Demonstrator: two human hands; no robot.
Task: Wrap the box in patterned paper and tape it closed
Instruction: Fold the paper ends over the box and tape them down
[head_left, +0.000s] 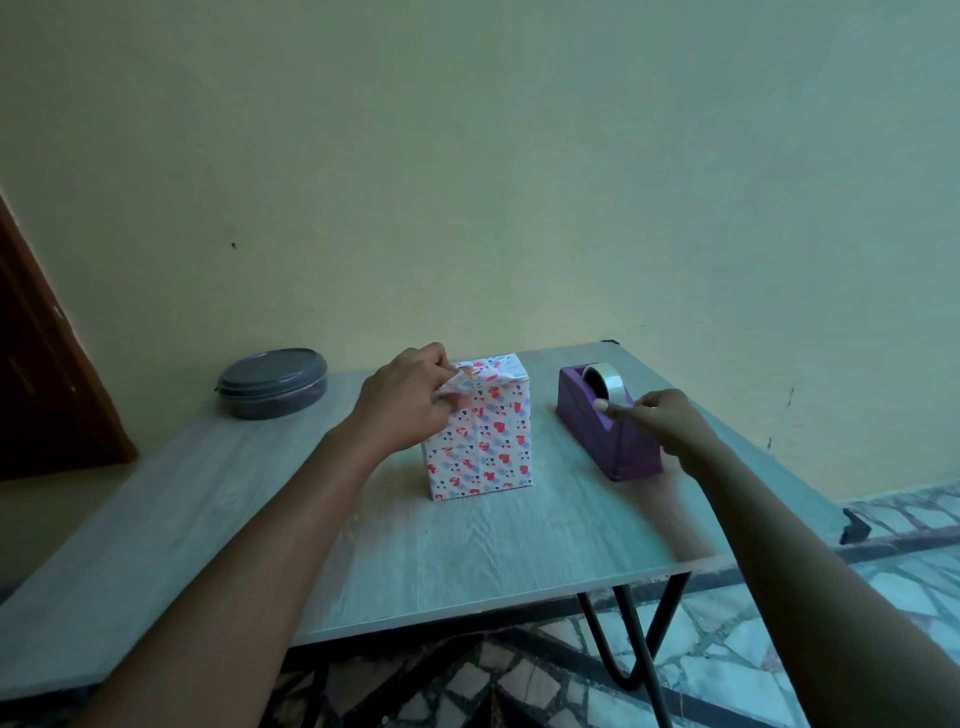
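Note:
A box wrapped in white paper with red and blue hearts (485, 441) stands upright in the middle of the grey wooden table (363, 561). My left hand (405, 400) pinches the folded paper flaps at the box's top left edge. To the right stands a purple tape dispenser (605, 426) with a roll of clear tape (602, 382). My right hand (667, 418) is over the dispenser's front and pinches the free end of the tape between thumb and fingers.
A round grey lidded container (272, 382) sits at the table's back left. A yellow wall rises right behind the table. A dark wooden door (47, 374) is at the left. Patterned tile floor (779, 649) shows below the right front edge.

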